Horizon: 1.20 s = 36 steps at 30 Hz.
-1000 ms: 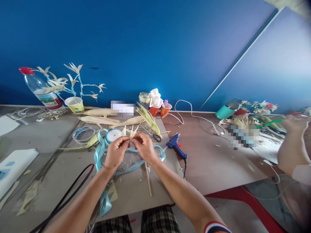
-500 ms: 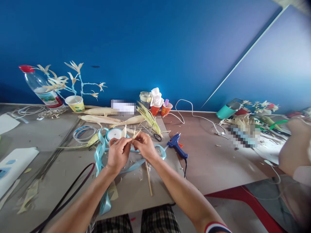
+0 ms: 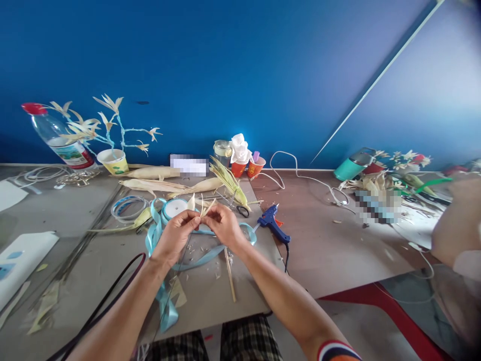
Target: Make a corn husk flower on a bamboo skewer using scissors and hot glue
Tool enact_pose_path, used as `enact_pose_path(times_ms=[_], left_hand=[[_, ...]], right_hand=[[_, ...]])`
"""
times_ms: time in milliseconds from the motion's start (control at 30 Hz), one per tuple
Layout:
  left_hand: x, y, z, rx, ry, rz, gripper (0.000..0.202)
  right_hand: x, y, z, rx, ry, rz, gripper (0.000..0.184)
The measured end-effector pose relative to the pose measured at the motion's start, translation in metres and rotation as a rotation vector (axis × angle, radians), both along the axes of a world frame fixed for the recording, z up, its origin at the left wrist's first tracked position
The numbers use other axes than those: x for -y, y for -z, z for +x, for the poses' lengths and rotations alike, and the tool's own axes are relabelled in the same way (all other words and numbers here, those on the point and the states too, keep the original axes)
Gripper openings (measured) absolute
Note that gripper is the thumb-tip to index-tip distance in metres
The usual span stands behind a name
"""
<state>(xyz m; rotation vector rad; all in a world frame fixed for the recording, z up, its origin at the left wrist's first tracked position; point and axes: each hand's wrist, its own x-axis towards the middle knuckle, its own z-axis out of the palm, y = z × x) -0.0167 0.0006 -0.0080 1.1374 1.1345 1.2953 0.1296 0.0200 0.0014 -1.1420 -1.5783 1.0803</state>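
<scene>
My left hand (image 3: pixel 173 236) and my right hand (image 3: pixel 223 224) meet over the table, both pinched on a small corn-husk flower (image 3: pixel 205 206) whose pale pointed petals stick up between the fingertips. A thin dark wire (image 3: pixel 171 291) runs down from the flower past my left wrist. Under the hands lies a light blue ribbon (image 3: pixel 210 250), unrolled from a spool (image 3: pixel 173 207) just behind them. A wooden stick (image 3: pixel 230 275) lies on the table below my right wrist.
A blue glue gun (image 3: pixel 273 227) lies right of my hands, scissors (image 3: pixel 240 209) behind them. Corn cobs in husk (image 3: pixel 158 173), a husk-flower tree in a cup (image 3: pixel 112 160), a bottle (image 3: pixel 63 143) and cups (image 3: pixel 248 168) stand at the back. Another person's arm (image 3: pixel 456 223) is at far right.
My hands stayed together on the husk flower, shifting slightly and working it between the fingers. The other person's arm at far right moved a little.
</scene>
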Motion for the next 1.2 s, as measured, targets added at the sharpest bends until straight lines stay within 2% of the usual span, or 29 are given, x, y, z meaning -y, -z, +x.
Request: enact_pose_path(times_ms=[100, 233, 400, 533, 867, 1200], left_hand=[[-0.003, 0.003, -0.005, 0.196, 0.105, -0.093, 0.021], [-0.003, 0.002, -0.008, 0.361, 0.205, -0.234, 0.023], [0.000, -0.001, -0.010, 0.408, 0.292, -0.335, 0.022], [0.000, -0.001, -0.010, 0.397, 0.275, -0.323, 0.020], [-0.001, 0.000, -0.005, 0.322, 0.176, -0.210, 0.019], [-0.006, 0.007, -0.007, 0.203, 0.127, -0.164, 0.024]], right_hand=[[0.000, -0.001, 0.003, 0.120, 0.008, 0.016, 0.026], [0.001, -0.004, 0.008, 0.175, -0.035, 0.007, 0.026], [0.000, -0.002, 0.012, 0.186, -0.077, -0.037, 0.028], [0.000, -0.002, 0.013, 0.227, -0.096, -0.059, 0.034], [0.006, -0.010, 0.012, 0.314, 0.006, -0.066, 0.036], [0.007, -0.007, 0.010, 0.360, 0.033, 0.020, 0.033]])
